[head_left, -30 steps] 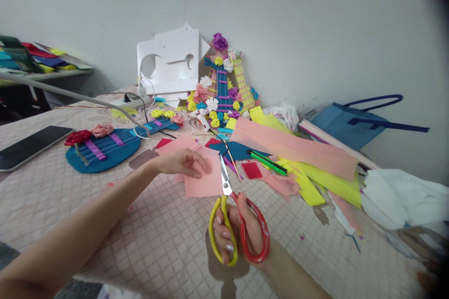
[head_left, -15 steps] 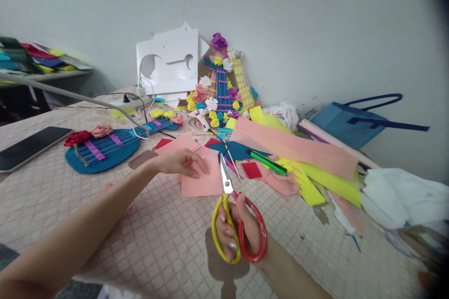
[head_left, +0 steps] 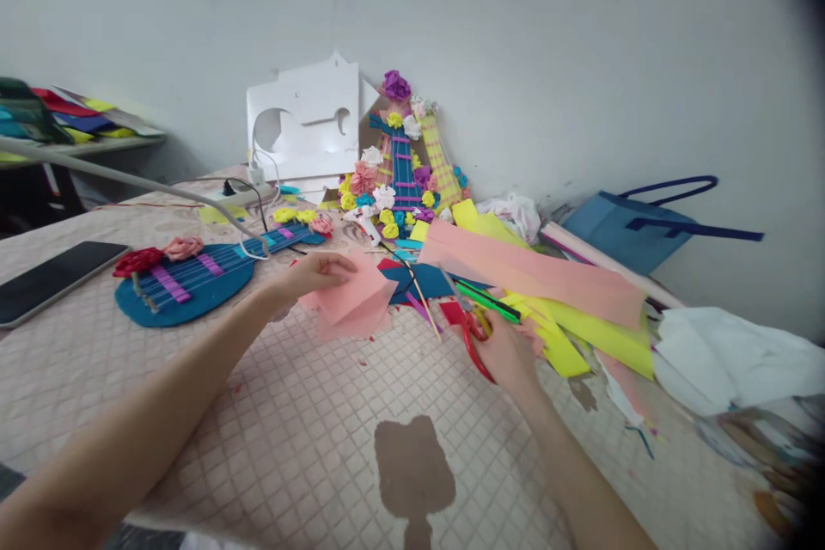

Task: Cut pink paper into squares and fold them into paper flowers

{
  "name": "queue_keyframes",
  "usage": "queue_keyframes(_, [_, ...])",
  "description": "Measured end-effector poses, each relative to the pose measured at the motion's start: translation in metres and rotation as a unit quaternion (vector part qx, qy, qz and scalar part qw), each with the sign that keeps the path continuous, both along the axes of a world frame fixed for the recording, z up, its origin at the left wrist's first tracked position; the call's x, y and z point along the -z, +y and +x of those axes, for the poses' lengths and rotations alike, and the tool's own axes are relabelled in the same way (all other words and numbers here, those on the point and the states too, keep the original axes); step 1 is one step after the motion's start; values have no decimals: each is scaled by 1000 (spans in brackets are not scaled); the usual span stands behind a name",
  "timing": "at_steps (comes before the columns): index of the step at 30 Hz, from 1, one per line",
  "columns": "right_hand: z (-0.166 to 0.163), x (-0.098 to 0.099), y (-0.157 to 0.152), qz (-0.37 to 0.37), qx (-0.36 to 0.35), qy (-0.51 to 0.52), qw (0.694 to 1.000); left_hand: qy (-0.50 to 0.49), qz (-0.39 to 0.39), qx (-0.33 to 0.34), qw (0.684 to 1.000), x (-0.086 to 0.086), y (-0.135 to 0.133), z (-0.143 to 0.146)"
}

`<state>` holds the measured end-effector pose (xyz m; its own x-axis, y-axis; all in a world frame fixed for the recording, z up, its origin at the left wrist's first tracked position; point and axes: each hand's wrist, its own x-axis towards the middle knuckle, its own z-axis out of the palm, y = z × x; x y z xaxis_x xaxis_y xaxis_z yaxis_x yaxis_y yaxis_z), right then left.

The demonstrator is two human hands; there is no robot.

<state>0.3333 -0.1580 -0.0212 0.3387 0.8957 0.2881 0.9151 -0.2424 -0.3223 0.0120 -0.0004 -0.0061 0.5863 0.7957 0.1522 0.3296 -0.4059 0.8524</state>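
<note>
My left hand (head_left: 317,273) has its fingers closed at the upper left edge of some pink paper squares (head_left: 354,301), which lie overlapped and slightly blurred. In my right hand (head_left: 509,352) are scissors (head_left: 473,342) with one red and one yellow handle, held low over the paper scraps on the right. Their blades point away and to the left, beside a red paper piece (head_left: 452,312) and a green cutter knife (head_left: 488,301). A thin wooden stick (head_left: 426,302) lies between my hands, across blue paper (head_left: 429,282).
A blue paper guitar (head_left: 193,284) with roses and a phone (head_left: 55,279) lie left. Behind are a glue gun (head_left: 364,223), flower-covered guitars (head_left: 403,163) and white cut-out board (head_left: 302,125). Long pink strips (head_left: 541,271), yellow paper (head_left: 593,335) and a blue bag (head_left: 632,232) occupy the right.
My right hand has carried the scissors right and away from me, down among the scraps. My left hand has shifted slightly up and left, and the pink squares have turned and moved with it.
</note>
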Motion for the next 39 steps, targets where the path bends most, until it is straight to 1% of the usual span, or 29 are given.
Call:
queue_keyframes(1, [11, 3, 5, 8, 16, -47, 999, 20, 19, -27, 999, 3, 3, 0])
queue_keyframes(2, [22, 7, 9, 23, 15, -80, 996, 42, 40, -55, 997, 6, 6, -1])
queue_keyframes(4, [40, 15, 14, 36, 3, -93, 995, 81, 78, -104, 988, 11, 10, -3])
queue_keyframes(6, [52, 23, 17, 48, -11, -101, 994, 101, 101, -143, 979, 15, 14, -8])
queue_keyframes(9, [61, 31, 19, 64, -31, -109, 992, 117, 115, -185, 969, 18, 18, -16])
queue_keyframes(12, [63, 32, 18, 75, -42, -119, 989, 131, 117, -199, 964, 18, 18, -19])
queue_keyframes(14, [59, 29, 18, 97, -51, -127, 986, 136, 118, -180, 967, 17, 16, -17])
queue_keyframes(16, [50, 24, 17, 136, -75, -123, 980, 139, 119, -133, 974, 14, 11, -13])
queue_keyframes(18, [37, 20, 15, 174, -120, -98, 972, 142, 121, -64, 980, 11, 4, -7])
queue_keyframes(20, [20, 17, 12, 189, -178, -62, 964, 149, 128, 3, 980, 7, -4, -2])
queue_keyframes(22, [2, 17, 8, 195, -238, -31, 951, 157, 136, 50, 977, 4, -10, 2])
queue_keyframes(24, [-13, 19, 3, 187, -289, -2, 939, 163, 143, 78, 973, 3, -14, 5])
queue_keyframes(26, [-24, 21, -1, 168, -322, 29, 931, 166, 149, 92, 971, 4, -16, 6])
queue_keyframes(29, [-33, 23, -5, 145, -348, 63, 924, 166, 158, 100, 968, 6, -14, 6])
queue_keyframes(36, [-38, 24, -8, 136, -366, 108, 914, 176, 164, 109, 964, 6, -12, 3])
queue_keyframes(39, [-43, 23, -10, 116, -380, 147, 906, 179, 167, 106, 964, 6, -12, 3])
